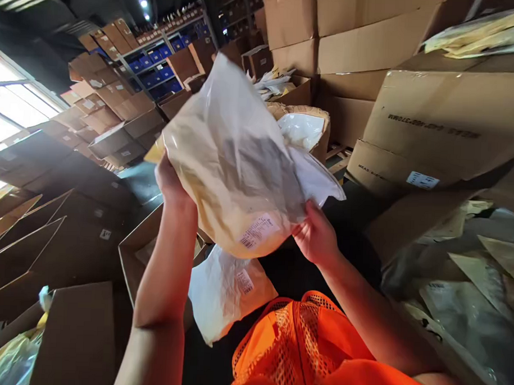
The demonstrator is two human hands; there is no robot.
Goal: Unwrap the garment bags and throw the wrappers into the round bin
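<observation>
In front of my chest I hold up a translucent plastic bag [224,174] with something yellowish and dark inside and a printed label [259,231] low on its front. My left hand [169,175] grips its left edge, the fingers partly hidden behind it. At the lower right, my right hand [317,231] pinches the bag's edge. Behind it on the right, a white bag [319,175] sticks out; whether my hand holds it too, I cannot tell. Below hangs or lies another white labelled bag [223,295], close to the orange vest [302,340].
Large cardboard cartons [445,115] are stacked on the right, above a heap of plastic-bagged items [468,301]. Open cartons [36,246] stand on the left, with one open box [139,244] beside my left forearm. Shelving with blue bins [154,65] is at the back.
</observation>
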